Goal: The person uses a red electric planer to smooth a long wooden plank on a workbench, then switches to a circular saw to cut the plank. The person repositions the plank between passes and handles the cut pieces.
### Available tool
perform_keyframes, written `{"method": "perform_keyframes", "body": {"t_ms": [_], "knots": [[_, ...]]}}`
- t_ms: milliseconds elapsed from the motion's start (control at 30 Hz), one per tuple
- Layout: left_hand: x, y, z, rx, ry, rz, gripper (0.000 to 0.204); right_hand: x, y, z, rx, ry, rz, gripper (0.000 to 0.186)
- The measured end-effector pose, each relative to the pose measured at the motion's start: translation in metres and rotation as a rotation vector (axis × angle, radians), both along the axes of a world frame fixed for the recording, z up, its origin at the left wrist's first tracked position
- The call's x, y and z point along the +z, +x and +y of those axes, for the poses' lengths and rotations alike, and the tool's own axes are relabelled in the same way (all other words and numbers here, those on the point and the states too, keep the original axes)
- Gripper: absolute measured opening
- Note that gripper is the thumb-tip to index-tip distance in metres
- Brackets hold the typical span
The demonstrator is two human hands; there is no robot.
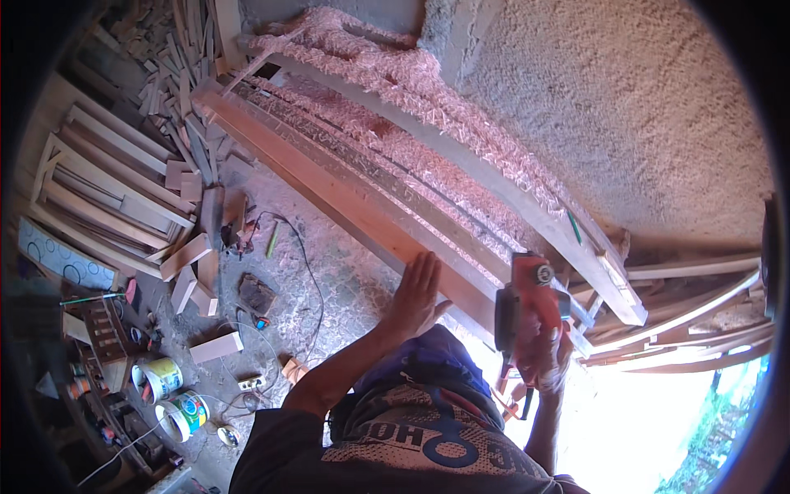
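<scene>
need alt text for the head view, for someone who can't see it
A person's right hand grips an orange power planer on a long wooden plank, while the left hand lies flat on the plank's near edge. Pinkish wood shavings heap along the workpiece; offcuts, paint cans and a cable litter the floor at left.

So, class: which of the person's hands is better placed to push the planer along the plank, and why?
The right hand: it already grips the orange planer, which sits on the plank. The left hand lies flat and open on the plank's side, seemingly steadying it.
</scene>
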State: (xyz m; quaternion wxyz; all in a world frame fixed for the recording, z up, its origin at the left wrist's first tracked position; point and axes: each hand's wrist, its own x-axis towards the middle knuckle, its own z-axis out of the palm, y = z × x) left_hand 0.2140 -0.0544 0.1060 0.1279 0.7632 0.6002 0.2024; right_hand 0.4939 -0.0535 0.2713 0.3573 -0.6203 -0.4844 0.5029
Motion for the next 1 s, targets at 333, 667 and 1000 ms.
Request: {"method": "perform_keyframes", "body": {"t_ms": [333,667,1000], "knots": [[-0.108,0.104,-0.161,-0.357,-0.457,-0.586,0.054,0.022,0.050,-0.085,0.104,0.127,-0.035,0.072],[-0.245,0.153,-0.317,0.221,-1.181,-0.330,0.076,-0.091,0.090,-0.124,0.912,0.039,-0.036,0.065],[-0.211,0.265,-0.450,0.199,-1.438,0.125,0.090,-0.301,0.109,-0.224,0.678,-0.089,0.082,0.042]]}}
